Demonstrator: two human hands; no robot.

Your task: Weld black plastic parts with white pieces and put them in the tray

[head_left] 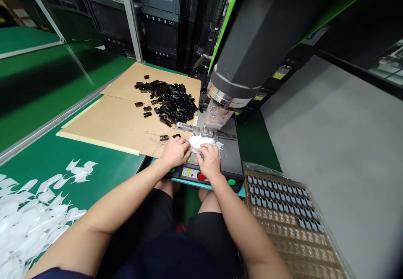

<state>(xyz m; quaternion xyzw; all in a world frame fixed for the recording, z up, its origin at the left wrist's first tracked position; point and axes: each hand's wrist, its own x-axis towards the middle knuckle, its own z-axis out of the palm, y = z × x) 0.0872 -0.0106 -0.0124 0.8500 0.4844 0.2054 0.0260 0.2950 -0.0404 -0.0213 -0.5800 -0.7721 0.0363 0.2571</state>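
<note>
A small stack of thin white plastic pieces (201,139) lies on the grey bed of the machine, directly in front of both hands. At its left edge is my left hand (176,151), its fingers bent together and the fingertips partly hidden. My right hand (209,160) is curled at the stack's near side, thumb and forefinger pinched at a white piece there. A black ribbed part (164,138) rests on the brown board just left of my left hand, with another black part (176,136) touching or close behind its knuckles.
The machine's dark cylindrical head (233,82) hangs above a metal fixture (208,131). Many black parts (173,98) are heaped on the brown board (110,119). White pieces (28,216) pile at left. A red button (201,176) sits by my right wrist. A tray (292,241) holds grey parts.
</note>
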